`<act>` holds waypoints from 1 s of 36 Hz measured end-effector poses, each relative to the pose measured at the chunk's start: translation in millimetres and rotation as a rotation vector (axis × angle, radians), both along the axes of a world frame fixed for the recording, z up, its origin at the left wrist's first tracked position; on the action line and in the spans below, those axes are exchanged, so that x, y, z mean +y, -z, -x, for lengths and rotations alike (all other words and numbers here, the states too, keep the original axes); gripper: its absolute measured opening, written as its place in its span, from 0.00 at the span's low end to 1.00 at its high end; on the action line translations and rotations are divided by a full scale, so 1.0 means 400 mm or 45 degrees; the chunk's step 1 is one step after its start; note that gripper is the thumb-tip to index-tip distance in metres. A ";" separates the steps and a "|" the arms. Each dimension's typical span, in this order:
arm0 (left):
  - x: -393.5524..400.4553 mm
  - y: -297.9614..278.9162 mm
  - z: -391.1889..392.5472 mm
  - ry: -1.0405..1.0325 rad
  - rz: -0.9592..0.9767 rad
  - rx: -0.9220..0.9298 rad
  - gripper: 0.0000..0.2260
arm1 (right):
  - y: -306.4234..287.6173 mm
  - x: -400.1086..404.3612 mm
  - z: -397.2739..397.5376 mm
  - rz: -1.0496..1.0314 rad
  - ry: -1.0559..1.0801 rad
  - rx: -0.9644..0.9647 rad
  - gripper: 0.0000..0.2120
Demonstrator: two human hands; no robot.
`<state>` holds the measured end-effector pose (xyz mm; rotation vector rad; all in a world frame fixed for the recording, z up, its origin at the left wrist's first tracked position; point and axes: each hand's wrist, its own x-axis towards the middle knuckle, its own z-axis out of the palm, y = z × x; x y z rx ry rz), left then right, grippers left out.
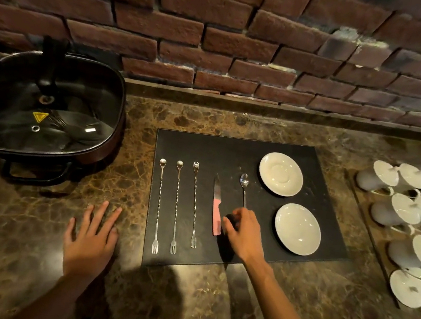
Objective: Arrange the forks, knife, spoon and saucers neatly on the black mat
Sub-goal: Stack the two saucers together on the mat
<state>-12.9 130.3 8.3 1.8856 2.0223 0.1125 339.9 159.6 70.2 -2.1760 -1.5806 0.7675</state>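
**Cutlery lineup almost sorted, spoon getting its last nudge**

While the left hand just lies flat on the marble surface with its fingers spread and gripping nothing, the right hand sits over the near end of the spoon, fingers curled down around where the handle should be. Can't tell if it's actually pinching the handle or only touching it, the hand hides that bit.

Everything's on the black mat already. Three long twisted forks lie side by side on the left, evenly spaced, long axis running near to far, tines at the near end. The knife with the pink handle lies right of them, blade pointing far, roughly parallel. The spoon is just right of the knife, bowl at the far end, leaning slightly off the others. Two saucers sit on the right side, one far, one near.

My guess is the hand's there to line the spoon up with the knife.
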 end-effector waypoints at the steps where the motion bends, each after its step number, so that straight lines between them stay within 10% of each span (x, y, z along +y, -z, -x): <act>1: 0.004 -0.007 -0.001 -0.033 0.042 -0.059 0.27 | -0.005 -0.008 -0.008 -0.001 0.009 0.020 0.11; 36: -0.007 -0.206 -0.967 -0.267 0.498 -1.041 0.11 | -0.081 -0.070 -0.791 0.100 0.047 0.470 0.17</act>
